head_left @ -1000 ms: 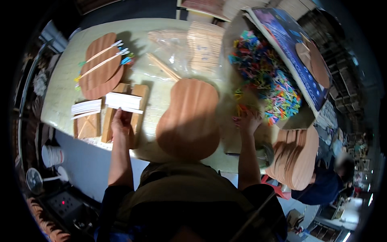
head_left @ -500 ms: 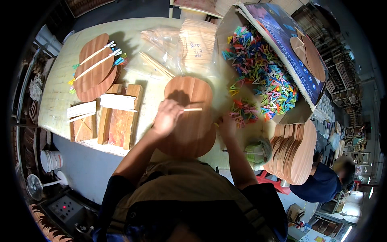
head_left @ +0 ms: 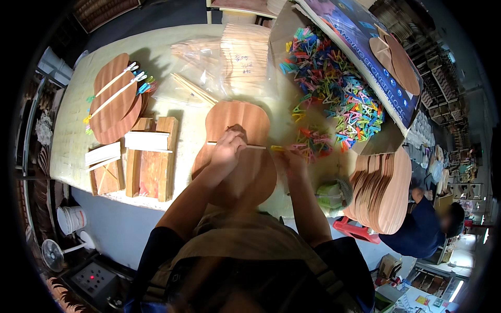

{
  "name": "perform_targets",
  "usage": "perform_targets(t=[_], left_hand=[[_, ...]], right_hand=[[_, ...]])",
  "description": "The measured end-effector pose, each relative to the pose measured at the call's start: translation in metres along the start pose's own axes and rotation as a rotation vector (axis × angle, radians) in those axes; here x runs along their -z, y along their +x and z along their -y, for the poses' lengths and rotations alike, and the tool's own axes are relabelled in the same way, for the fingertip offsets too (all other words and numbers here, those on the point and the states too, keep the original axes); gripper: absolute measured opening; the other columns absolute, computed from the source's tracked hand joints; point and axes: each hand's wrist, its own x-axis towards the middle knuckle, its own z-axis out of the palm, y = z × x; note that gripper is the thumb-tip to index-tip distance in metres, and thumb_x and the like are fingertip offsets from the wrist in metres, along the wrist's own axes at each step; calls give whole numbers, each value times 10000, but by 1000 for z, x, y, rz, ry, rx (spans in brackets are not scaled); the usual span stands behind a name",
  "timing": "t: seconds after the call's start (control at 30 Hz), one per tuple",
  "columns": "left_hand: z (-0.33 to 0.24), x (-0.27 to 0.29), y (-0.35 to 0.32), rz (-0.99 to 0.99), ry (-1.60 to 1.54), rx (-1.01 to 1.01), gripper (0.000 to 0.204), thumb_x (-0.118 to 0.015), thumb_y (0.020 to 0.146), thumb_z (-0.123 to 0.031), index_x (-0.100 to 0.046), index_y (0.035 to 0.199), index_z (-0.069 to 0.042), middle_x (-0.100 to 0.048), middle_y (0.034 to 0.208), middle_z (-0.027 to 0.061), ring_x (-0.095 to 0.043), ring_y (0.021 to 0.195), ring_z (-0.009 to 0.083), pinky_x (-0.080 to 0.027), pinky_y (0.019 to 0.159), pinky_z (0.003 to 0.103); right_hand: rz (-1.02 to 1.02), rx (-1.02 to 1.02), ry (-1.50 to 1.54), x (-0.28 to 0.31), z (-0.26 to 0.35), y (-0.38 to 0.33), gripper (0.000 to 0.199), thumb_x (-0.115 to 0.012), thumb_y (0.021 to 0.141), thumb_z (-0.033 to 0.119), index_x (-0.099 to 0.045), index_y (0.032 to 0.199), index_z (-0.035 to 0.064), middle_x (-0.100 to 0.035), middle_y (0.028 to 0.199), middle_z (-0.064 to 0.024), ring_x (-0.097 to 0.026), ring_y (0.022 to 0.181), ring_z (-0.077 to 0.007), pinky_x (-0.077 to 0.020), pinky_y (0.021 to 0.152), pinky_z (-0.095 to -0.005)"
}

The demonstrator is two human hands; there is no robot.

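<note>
A guitar-shaped wooden panel (head_left: 237, 180) lies on the table in front of me. Across its waist runs a thin pale wooden strip (head_left: 255, 147), its ends showing on either side of my left hand (head_left: 228, 150), whose closed fingers hold it against the panel. Just off the panel's right edge, my right hand (head_left: 293, 161) pinches a yellow clothespin (head_left: 277, 148) close to the strip's right end. At the far left lie other guitar-shaped panels (head_left: 116, 78), stacked, with strips clipped across them by coloured clothespins.
An open cardboard box (head_left: 360, 73) of colourful clothespins stands at the right, some spilling out. Below it are a stack of guitar-shaped panels (head_left: 389, 193) and a green container (head_left: 330, 194). Bundled strips (head_left: 245, 57) lie behind; wooden blocks (head_left: 167, 156) sit left. A co-worker (head_left: 425, 227) is at far right.
The strip, tilted over the panel before, now lies across its waist under my left hand. My right hand has come away from the loose clothespins toward the strip's end with the yellow clothespin.
</note>
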Motion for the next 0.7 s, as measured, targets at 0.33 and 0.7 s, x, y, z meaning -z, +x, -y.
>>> perform_targets(t=[0.33, 0.7], left_hand=[[1, 3, 2, -74, -53, -39, 120, -646, 676, 30, -559, 729, -34, -579, 927, 123, -556, 903, 322, -455, 806, 379], [3, 4, -2, -47, -106, -29, 105, -625, 700, 33, -555, 739, -34, -564, 939, 110, -550, 890, 309, -440, 822, 375]], right_hand=[[-127, 179, -665, -9, 7, -7, 204, -566, 867, 187, -533, 1018, 54, -614, 891, -105, -613, 784, -263, -503, 709, -387], [-136, 632, -1666, -23, 61, 32, 431, -645, 783, 221, -504, 1156, 56, -616, 799, -138, -629, 720, -288, -498, 646, -399]])
